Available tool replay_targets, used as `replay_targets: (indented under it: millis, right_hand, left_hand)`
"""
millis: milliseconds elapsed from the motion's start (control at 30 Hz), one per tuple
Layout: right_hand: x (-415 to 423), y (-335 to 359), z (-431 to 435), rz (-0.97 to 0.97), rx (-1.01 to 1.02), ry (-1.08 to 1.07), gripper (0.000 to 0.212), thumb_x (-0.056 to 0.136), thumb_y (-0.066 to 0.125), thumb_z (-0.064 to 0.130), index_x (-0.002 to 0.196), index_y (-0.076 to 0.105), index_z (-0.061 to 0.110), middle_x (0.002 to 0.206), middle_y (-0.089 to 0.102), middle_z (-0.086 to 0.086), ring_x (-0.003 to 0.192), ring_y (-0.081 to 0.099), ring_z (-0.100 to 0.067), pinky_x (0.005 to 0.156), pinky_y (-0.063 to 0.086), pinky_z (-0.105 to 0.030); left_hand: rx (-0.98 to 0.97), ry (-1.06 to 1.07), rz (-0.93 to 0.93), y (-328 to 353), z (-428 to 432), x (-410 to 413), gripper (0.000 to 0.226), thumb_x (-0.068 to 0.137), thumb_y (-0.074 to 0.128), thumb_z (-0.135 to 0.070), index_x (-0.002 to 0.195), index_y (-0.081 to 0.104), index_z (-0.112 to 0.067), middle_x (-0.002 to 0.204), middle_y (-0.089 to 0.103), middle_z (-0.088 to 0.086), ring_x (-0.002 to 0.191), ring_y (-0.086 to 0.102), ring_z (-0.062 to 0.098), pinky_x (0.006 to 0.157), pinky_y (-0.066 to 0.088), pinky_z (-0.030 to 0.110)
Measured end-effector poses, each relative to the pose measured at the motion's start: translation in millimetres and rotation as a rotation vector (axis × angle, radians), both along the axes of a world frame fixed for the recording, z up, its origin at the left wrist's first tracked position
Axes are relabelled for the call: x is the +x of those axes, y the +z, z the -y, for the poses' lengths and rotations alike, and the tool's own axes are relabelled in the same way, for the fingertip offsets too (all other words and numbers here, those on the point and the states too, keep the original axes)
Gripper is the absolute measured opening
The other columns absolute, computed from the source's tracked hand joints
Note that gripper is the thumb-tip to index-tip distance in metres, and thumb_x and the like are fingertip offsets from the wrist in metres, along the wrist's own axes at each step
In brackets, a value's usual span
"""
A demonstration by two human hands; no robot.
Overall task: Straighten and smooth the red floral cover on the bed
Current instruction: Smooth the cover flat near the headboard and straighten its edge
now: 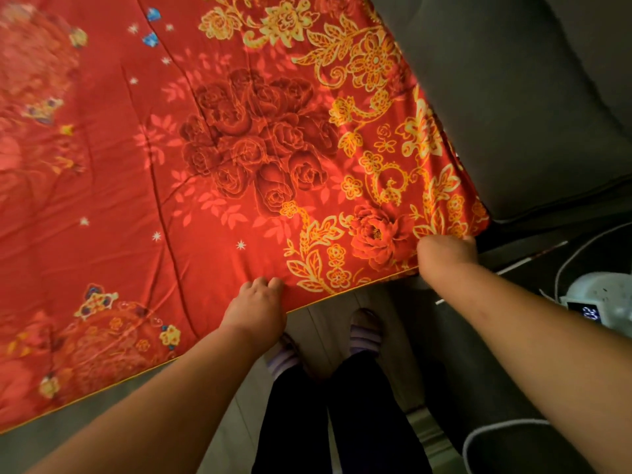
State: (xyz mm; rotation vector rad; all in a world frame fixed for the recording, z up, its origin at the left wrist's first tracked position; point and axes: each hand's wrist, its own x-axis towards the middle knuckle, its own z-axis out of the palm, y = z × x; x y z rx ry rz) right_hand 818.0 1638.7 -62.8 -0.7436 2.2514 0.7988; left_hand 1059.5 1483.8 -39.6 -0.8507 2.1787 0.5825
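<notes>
Left hand [257, 302] grips the near hem of the red floral cover [205, 159], fingers curled over the yellow-piped edge and closed on the cloth. Right hand [446, 253] is clenched on the cover's near right corner, the knuckles facing the viewer and the fabric gathered under the fist. Both bare forearms reach forward from the lower edge of the view. Between the two hands the hem runs taut and nearly straight. The cover lies spread over the bed, filling the upper left of the view; long shallow creases cross its plain red field left of the rose cluster. A grey cushioned surface [513, 97] borders the cover on the right. Striped slippers [366, 328] stand on the floor below the hem. A white device with a lit display [602, 302] sits at the right edge, a white cable [492, 429] trailing nearby.
</notes>
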Motion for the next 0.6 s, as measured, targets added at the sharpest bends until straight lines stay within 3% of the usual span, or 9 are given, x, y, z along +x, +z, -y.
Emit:
replay_targets:
  millis: [133, 200, 267, 333, 367, 433, 500, 600]
  right_hand:
    - [2, 9, 20, 0.029, 0.135, 0.0, 0.034, 0.086, 0.054, 0.017, 0.12, 0.059, 0.018, 0.127, 0.056, -0.006, 0.119, 0.051, -0.028, 0.096, 0.041, -0.043]
    - [13, 12, 33, -0.023, -0.041, 0.044, 0.04, 0.086, 0.051, 0.018, 0.126, 0.052, 0.018, 0.136, 0.047, -0.01, 0.125, 0.042, -0.032, 0.097, 0.042, -0.045]
    - [26, 6, 48, -0.022, -0.374, 0.103, 0.049, 0.089, 0.049, 0.026, 0.136, 0.037, 0.022, 0.146, 0.031, -0.015, 0.133, 0.029, -0.037, 0.103, 0.038, -0.049]
    - [34, -6, 57, 0.133, -0.472, 0.123, 0.062, 0.093, 0.042, 0.043, 0.146, 0.011, 0.033, 0.158, 0.0, -0.009, 0.143, 0.001, -0.038, 0.115, 0.02, -0.053]
    - [35, -13, 54, 0.189, -0.435, 0.062, 0.067, 0.093, 0.036, 0.051, 0.147, -0.002, 0.037, 0.159, -0.014, -0.005, 0.144, -0.013, -0.037, 0.118, 0.01, -0.055]
    - [34, -24, 37, 0.155, -0.319, -0.162, 0.08, 0.089, 0.03, 0.065, 0.145, -0.019, 0.035, 0.155, -0.028, -0.004, 0.141, -0.023, -0.038, 0.116, 0.001, -0.057]
    - [31, -26, 23, 0.063, -0.23, -0.389, 0.095, 0.083, 0.033, 0.072, 0.145, -0.022, 0.024, 0.155, -0.029, -0.01, 0.142, -0.02, -0.041, 0.116, 0.001, -0.055]
    - [22, -13, 33, -0.005, -0.222, -0.758, 0.106, 0.084, 0.044, 0.066, 0.146, -0.018, 0.006, 0.155, -0.019, -0.021, 0.143, -0.002, -0.043, 0.116, 0.012, -0.054]
  left_hand:
    - [0.024, -0.028, 0.011, -3, 8, 6, 0.037, 0.09, 0.048, -0.024, 0.127, 0.045, -0.017, 0.123, 0.055, 0.012, 0.116, 0.05, 0.034, 0.099, 0.044, 0.042]
    - [0.026, -0.01, -0.01, -4, 10, 7, 0.036, 0.091, 0.047, -0.027, 0.126, 0.048, -0.017, 0.122, 0.057, 0.012, 0.115, 0.051, 0.035, 0.098, 0.044, 0.042]
    - [0.027, 0.011, -0.04, -6, 12, 9, 0.036, 0.092, 0.047, -0.03, 0.125, 0.051, -0.019, 0.121, 0.058, 0.011, 0.115, 0.051, 0.034, 0.097, 0.046, 0.043]
    - [0.035, 0.012, -0.048, -7, 14, 13, 0.036, 0.091, 0.047, -0.03, 0.125, 0.052, -0.02, 0.12, 0.059, 0.01, 0.115, 0.051, 0.033, 0.096, 0.047, 0.043]
    - [0.04, 0.003, -0.043, -7, 15, 15, 0.035, 0.091, 0.047, -0.03, 0.125, 0.052, -0.02, 0.119, 0.059, 0.01, 0.114, 0.052, 0.033, 0.095, 0.047, 0.043]
    - [0.038, -0.016, -0.023, -6, 19, 20, 0.033, 0.091, 0.046, -0.031, 0.121, 0.054, -0.019, 0.118, 0.06, 0.011, 0.113, 0.054, 0.034, 0.093, 0.048, 0.043]
    - [0.033, -0.025, 0.002, -3, 23, 25, 0.03, 0.092, 0.045, -0.031, 0.117, 0.057, -0.019, 0.118, 0.062, 0.012, 0.111, 0.056, 0.035, 0.092, 0.049, 0.043]
    - [0.04, -0.003, 0.008, 5, 31, 27, 0.028, 0.089, 0.046, -0.03, 0.113, 0.059, -0.024, 0.12, 0.063, 0.01, 0.111, 0.058, 0.034, 0.092, 0.049, 0.043]
